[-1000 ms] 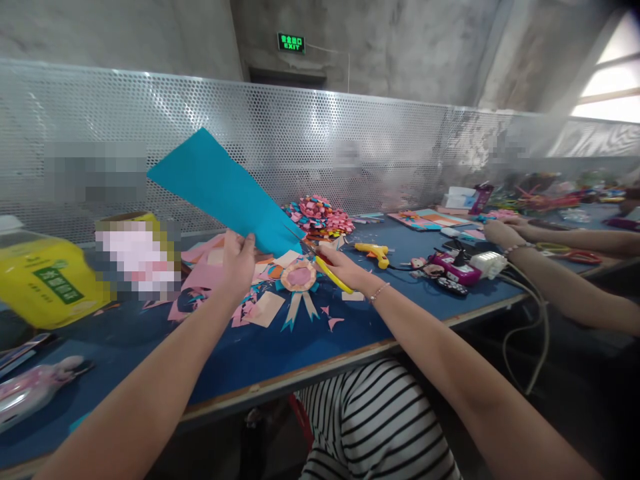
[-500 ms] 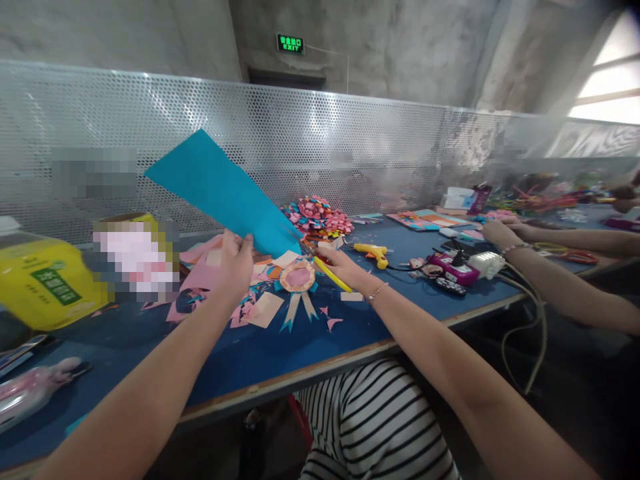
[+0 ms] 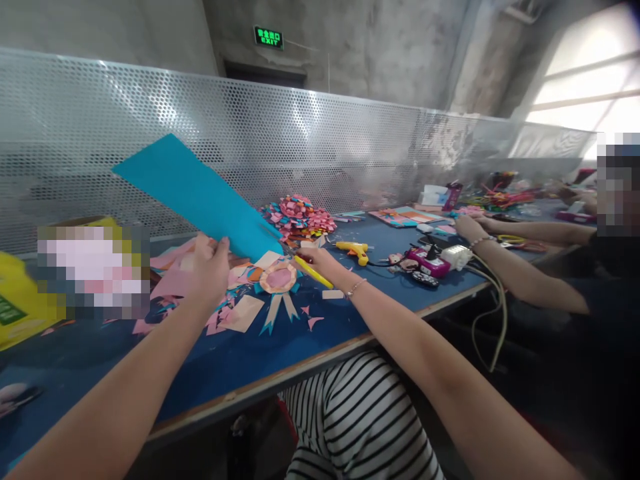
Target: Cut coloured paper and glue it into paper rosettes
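My left hand (image 3: pixel 213 263) grips the lower edge of a large sheet of blue paper (image 3: pixel 187 190), which tilts up to the left. In my right hand (image 3: pixel 317 262) are scissors with yellow handles (image 3: pixel 314 272); their blades meet the sheet's right end, where a narrow strip has parted from it. Just below lies a paper rosette (image 3: pixel 279 277) with a pink centre and two ribbon tails. Pink and cream paper scraps (image 3: pixel 245 312) lie around it, partly behind my left hand.
Behind the sheet is a heap of coloured paper pieces (image 3: pixel 300 217). A yellow glue gun (image 3: pixel 354 251) and a purple power strip (image 3: pixel 429 262) lie to the right. A co-worker's hands (image 3: pixel 470 230) are farther right. A perforated metal screen (image 3: pixel 360 147) lines the table's back.
The view has turned to the right, so everything appears farther left. A slim strip at the sheet's cut end now stands apart more clearly. Both hands keep their hold.
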`<state>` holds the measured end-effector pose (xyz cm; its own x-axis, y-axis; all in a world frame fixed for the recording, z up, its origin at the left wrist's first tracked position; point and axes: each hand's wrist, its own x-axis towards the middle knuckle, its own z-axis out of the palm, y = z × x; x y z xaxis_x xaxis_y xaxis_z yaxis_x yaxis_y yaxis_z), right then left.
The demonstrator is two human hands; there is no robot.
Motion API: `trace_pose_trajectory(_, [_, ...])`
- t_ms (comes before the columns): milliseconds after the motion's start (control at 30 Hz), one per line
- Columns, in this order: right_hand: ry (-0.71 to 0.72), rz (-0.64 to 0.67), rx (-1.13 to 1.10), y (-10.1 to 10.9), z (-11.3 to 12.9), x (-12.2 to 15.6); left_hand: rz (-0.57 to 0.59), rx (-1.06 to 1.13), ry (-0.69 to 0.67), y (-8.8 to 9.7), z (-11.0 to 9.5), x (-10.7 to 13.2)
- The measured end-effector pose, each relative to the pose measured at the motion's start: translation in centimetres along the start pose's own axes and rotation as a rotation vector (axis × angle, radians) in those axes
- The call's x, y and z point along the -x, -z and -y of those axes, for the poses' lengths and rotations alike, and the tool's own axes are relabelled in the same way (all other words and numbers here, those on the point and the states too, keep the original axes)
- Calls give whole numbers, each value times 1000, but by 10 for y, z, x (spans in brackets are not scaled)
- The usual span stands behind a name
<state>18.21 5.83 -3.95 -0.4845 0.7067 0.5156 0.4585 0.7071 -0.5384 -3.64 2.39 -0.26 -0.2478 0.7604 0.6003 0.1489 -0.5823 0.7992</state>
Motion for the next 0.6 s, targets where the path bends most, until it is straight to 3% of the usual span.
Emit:
trace_pose_trajectory(133, [-35, 27, -17, 1, 3, 0, -50, 58, 109, -2, -4, 0])
trace_pose_trajectory(600, [-103, 106, -194, 8, 17, 5, -28, 27, 158, -10, -14, 6])
